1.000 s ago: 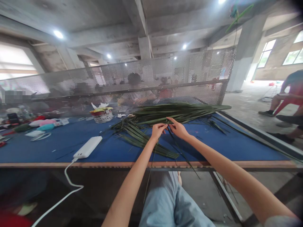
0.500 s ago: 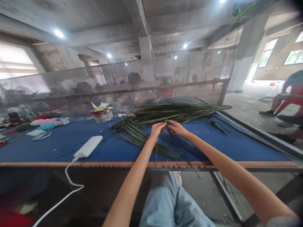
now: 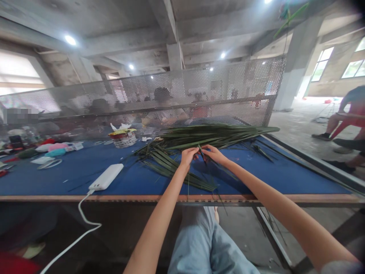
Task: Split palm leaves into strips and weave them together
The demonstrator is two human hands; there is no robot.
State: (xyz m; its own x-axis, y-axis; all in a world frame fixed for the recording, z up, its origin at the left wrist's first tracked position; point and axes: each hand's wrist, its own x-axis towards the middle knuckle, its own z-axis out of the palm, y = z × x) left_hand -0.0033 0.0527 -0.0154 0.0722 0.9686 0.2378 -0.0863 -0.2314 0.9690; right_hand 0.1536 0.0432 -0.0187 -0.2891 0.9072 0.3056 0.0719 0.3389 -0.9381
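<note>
Palm leaf strip [image 3: 202, 154] pinched up between both hands, left hand [image 3: 188, 156] and right hand [image 3: 213, 154] closed on it, though the exact grip's hard to see from this angle. It sits right over a loose pile of green palm fronds [image 3: 199, 142] on a blue table [image 3: 270, 171]. White power bank [image 3: 106, 177] at 8 o'clock, can't read anything on it. Woven basket [image 3: 123, 140] at 10 o'clock, people [image 3: 162, 99] blurred behind perforated metal mesh [image 3: 228, 82] at 12.

Hands pinching a palm strip [image 3: 202, 153] over a blue table [image 3: 265, 177]
The left hand [image 3: 188, 156] and right hand [image 3: 213, 154] grip it above green palm fronds [image 3: 208, 136], a white power bank [image 3: 106, 177] lying nearby.
</note>
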